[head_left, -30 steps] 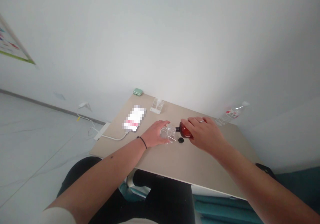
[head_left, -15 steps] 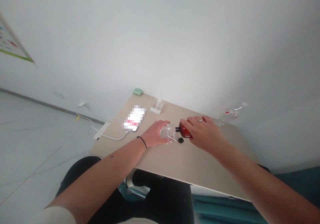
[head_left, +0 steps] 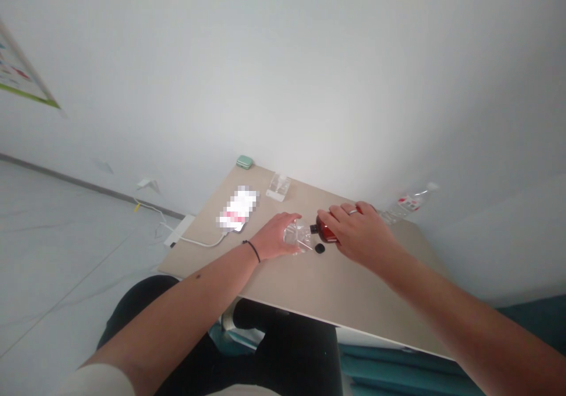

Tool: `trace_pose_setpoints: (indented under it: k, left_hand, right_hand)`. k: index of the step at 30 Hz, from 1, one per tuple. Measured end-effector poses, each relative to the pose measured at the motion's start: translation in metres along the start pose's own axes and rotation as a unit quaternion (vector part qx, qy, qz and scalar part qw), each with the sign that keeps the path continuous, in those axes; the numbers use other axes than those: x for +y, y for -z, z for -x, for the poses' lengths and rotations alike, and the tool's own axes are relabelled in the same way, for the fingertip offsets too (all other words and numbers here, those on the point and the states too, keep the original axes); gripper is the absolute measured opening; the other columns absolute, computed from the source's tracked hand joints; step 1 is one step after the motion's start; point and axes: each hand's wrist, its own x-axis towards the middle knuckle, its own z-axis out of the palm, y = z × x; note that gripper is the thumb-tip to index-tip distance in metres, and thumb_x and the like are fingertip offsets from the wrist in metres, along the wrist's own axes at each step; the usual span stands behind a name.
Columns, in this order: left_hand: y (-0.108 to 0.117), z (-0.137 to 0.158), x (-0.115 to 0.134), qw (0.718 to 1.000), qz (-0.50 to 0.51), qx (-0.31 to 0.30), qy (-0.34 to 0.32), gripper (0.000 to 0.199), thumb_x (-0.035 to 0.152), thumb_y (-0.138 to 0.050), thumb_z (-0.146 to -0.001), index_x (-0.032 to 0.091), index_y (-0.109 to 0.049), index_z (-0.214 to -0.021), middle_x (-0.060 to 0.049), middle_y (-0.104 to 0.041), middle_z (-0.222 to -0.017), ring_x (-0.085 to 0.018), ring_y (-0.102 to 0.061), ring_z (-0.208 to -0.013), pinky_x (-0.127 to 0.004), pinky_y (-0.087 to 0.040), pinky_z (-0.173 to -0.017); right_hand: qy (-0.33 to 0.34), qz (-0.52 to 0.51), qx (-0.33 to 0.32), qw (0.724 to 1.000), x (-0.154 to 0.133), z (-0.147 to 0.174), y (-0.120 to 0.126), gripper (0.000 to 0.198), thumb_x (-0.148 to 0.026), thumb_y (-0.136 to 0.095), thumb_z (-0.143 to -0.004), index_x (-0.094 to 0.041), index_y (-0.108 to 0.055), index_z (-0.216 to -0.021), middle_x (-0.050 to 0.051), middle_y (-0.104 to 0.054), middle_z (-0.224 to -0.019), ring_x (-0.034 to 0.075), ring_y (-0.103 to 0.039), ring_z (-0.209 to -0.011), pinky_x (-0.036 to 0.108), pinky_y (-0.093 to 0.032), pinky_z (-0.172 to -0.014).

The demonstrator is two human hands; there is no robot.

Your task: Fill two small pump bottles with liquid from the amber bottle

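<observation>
A big pale wall (head_left: 283,78) fills most of the view. A picture frame (head_left: 29,83) on it is cut off by the left edge. Under the wall is a tan bench (head_left: 362,290). The person's arms hide parts of it.

The right hand (head_left: 358,231) has its fingers wrapped around a red-brown bottle (head_left: 326,234), and they hide most of it. The left hand (head_left: 274,237) has its thumb and fingers curled around the sides of a clear cup (head_left: 303,231).

A clear bottle (head_left: 409,203) with a red and white label stands behind the right hand, which covers some of its bottom.

The phone (head_left: 239,207) lies left of the cup, and its screen is all blurry squares. The red-brown bottle is over the bench, tipped sideways, with its black neck pointing at the cup. I cannot tell if they touch. The cup is see-through, so its shape is hard to make out.

A clear packet (head_left: 277,188) sits farther back. A green case (head_left: 244,162) is at the back corner. A small black cap (head_left: 319,248) lies just below the bottle's neck.
</observation>
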Motion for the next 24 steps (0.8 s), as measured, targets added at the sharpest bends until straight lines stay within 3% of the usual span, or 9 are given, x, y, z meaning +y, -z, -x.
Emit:
trace_pose_setpoints:
  k: [5, 15, 24]
  left_hand:
    - [0.0, -0.001, 0.0, 1.0, -0.004, 0.002, -0.003, 0.081, 0.039, -0.085, -0.065, 0.024, -0.05, -0.137, -0.011, -0.056, -0.135, -0.032, -0.05, -0.128, -0.05, -0.037, -0.114]
    - [0.0, 0.0, 0.001, 1.0, 0.0, 0.003, -0.005, 0.079, 0.039, -0.084, -0.066, 0.021, -0.05, -0.136, -0.013, -0.057, -0.134, -0.032, -0.051, -0.127, -0.049, -0.038, -0.113]
    - [0.002, -0.001, 0.003, 1.0, -0.003, 0.001, -0.007, 0.08, 0.036, -0.085, -0.065, 0.021, -0.05, -0.135, -0.012, -0.059, -0.132, -0.032, -0.053, -0.126, -0.049, -0.039, -0.112]
  right_hand:
    - [0.015, 0.009, 0.006, 1.0, 0.0, -0.002, 0.003, 0.041, -0.015, -0.05, -0.087, -0.019, -0.054, -0.128, 0.014, -0.068, -0.111, 0.028, -0.056, -0.094, 0.041, -0.026, -0.077]
    - [0.029, 0.037, 0.017, 0.999, -0.003, -0.007, 0.009, 0.027, -0.015, -0.048, -0.092, -0.019, -0.058, -0.117, 0.011, -0.068, -0.104, 0.028, -0.057, -0.09, 0.041, -0.025, -0.074]
    - [0.037, 0.04, 0.005, 0.998, -0.006, -0.012, 0.014, 0.033, -0.014, -0.043, -0.093, -0.021, -0.06, -0.121, 0.012, -0.069, -0.106, 0.031, -0.058, -0.099, 0.042, -0.027, -0.078]
